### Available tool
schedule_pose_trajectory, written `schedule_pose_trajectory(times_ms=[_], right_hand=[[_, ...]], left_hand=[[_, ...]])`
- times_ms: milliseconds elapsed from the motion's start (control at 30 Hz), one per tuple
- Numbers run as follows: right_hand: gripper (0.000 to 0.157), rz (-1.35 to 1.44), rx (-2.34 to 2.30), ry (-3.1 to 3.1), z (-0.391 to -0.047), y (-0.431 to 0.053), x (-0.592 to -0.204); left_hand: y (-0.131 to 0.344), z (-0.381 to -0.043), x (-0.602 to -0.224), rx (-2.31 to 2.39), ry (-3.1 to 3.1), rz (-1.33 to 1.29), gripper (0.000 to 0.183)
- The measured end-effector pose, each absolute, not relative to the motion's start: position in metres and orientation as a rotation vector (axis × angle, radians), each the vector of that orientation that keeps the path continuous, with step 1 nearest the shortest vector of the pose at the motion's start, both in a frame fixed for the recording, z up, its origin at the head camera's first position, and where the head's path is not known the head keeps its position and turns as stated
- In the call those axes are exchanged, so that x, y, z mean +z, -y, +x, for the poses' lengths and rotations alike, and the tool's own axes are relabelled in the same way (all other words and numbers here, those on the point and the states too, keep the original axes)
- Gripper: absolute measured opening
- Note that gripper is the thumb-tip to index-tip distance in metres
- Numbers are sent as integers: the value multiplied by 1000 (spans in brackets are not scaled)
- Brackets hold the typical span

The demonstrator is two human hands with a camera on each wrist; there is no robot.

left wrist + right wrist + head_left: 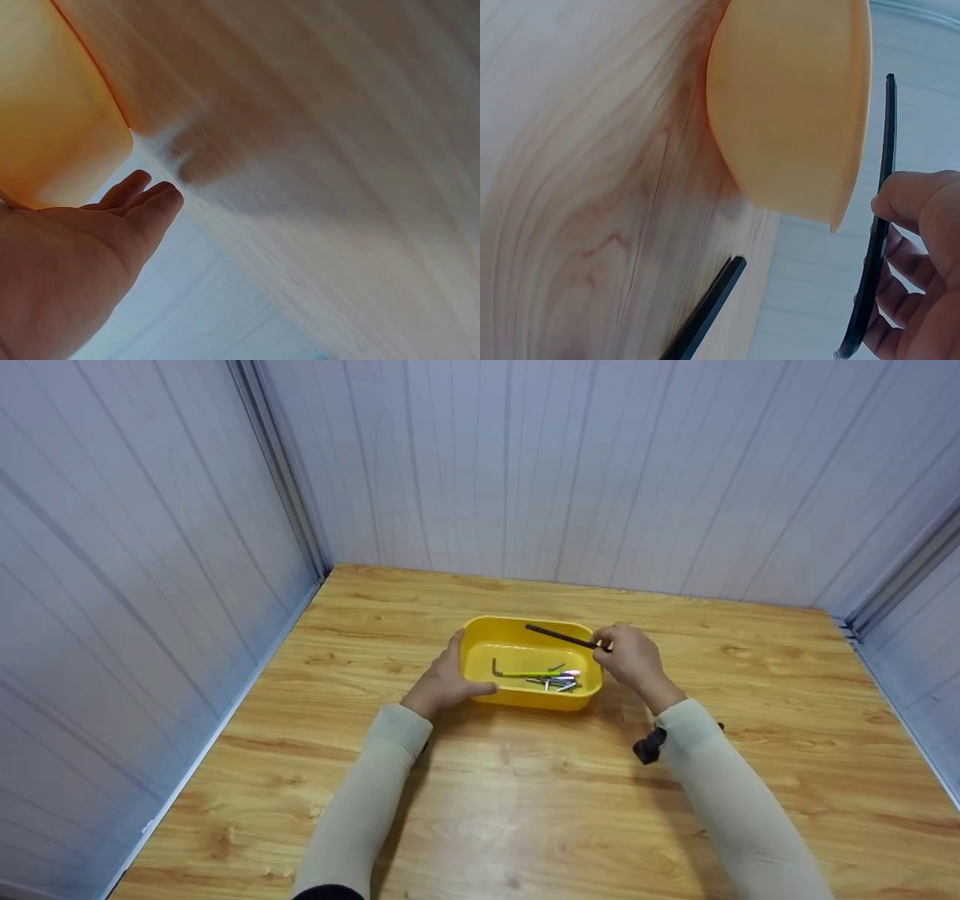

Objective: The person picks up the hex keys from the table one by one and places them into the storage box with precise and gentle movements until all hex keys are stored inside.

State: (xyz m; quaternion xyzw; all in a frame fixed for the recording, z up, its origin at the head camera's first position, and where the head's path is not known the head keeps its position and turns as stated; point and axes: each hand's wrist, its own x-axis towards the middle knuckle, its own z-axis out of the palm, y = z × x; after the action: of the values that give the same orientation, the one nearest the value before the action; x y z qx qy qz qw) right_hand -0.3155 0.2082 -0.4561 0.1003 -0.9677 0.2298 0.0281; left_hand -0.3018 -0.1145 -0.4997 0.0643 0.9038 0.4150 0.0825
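Observation:
A yellow plastic bin [525, 701] sits on the wooden table. My left hand [448, 679] grips its left end, thumb along the front rim and fingers around the outer side; the left wrist view shows this hand [82, 255] against the bin's wall [60, 105]. Above the bin's right end, my right hand [630, 656] pinches a thin black rod [559, 635] between thumb and fingers. In the right wrist view the rod [876, 255] looks faceted and bends slightly at its lower end. Inside the bin lie an L-shaped yellow-green hex key [517, 674] and several small metal screws [564, 684].
White panel walls [480, 472] enclose the table [510, 795] at the back and both sides. A black wrist device [649, 746] is strapped at the right sleeve. A black bar [705, 311] shows low in the right wrist view; I cannot tell what it is.

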Motion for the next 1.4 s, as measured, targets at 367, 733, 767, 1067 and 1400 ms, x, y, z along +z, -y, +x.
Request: schedule_pose_trajectory(times_ms=[367,733,767,1067,1400], right_hand=[[21,409,759,2949,-313,-178,-458],[19,491,764,2946,-312,-156,-467],[18,495,769,2939,-311,-154,-467],[17,533,773,2891,-311,-140,-474],[15,564,746,2936,-311,-137,-482]], left_hand=[[117,-301,-499,1262,-2696,197,123],[119,-299,-498,1319,-2678,232,122],[119,-299,-498,1318,-2680,240,122],[120,-299,-498,1339,-2690,260,121],[117,-299,-501,1301,-2701,236,123]])
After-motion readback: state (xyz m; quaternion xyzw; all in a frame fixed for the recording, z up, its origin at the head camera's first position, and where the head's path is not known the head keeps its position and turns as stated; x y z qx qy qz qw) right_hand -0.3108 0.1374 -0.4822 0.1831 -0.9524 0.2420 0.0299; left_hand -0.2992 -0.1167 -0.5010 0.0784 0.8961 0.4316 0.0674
